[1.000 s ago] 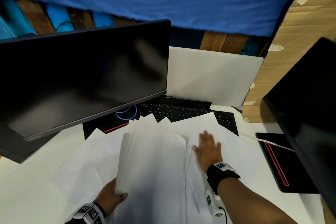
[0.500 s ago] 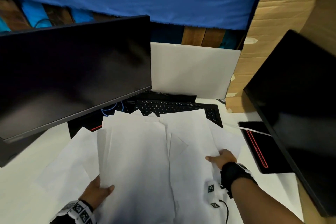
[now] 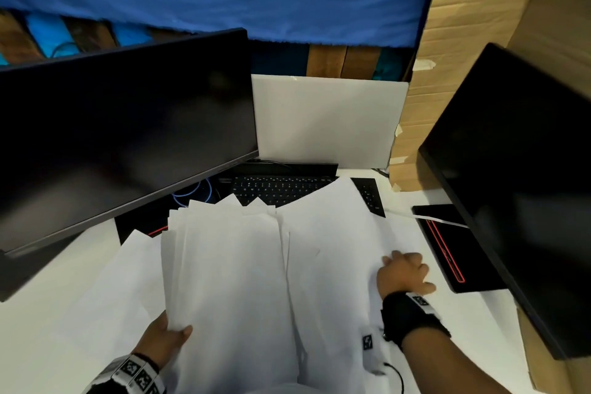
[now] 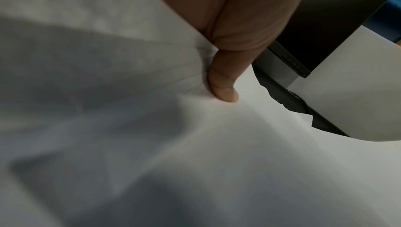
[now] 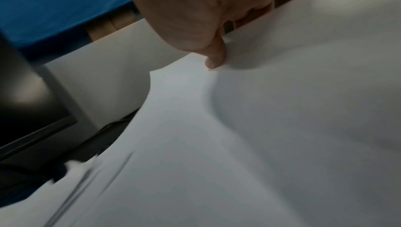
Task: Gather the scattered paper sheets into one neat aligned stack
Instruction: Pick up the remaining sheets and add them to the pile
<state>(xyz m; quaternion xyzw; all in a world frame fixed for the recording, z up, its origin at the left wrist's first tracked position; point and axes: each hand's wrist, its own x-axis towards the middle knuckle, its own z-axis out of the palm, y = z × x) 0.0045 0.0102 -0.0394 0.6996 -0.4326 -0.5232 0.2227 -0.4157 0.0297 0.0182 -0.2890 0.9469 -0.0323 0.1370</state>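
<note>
Several white paper sheets lie overlapped on the white desk (image 3: pixel 48 336). My left hand (image 3: pixel 166 339) grips a fanned, uneven bundle of sheets (image 3: pixel 224 281) at its near left edge, and in the left wrist view the thumb (image 4: pixel 221 85) presses on top of the paper (image 4: pixel 195 145). My right hand (image 3: pixel 403 275) holds the right edge of another sheet (image 3: pixel 326 249) that overlaps the bundle. The right wrist view has the thumb (image 5: pixel 214 56) on top of this sheet (image 5: pixel 238 128), with the fingers hidden beneath it. A loose sheet (image 3: pixel 128 265) pokes out on the left.
A dark monitor (image 3: pixel 128 137) stands at the left and another (image 3: pixel 518 185) at the right. A black keyboard (image 3: pixel 278 189) is partly covered by paper. A black pad with a red line (image 3: pixel 447 249) lies right of my hand. Behind are a white board (image 3: pixel 326 121) and cardboard (image 3: pixel 479 25).
My right hand slid from lying flat on the middle of the papers out to the right edge and took hold of a sheet. The left hand kept its grip on the bundle.
</note>
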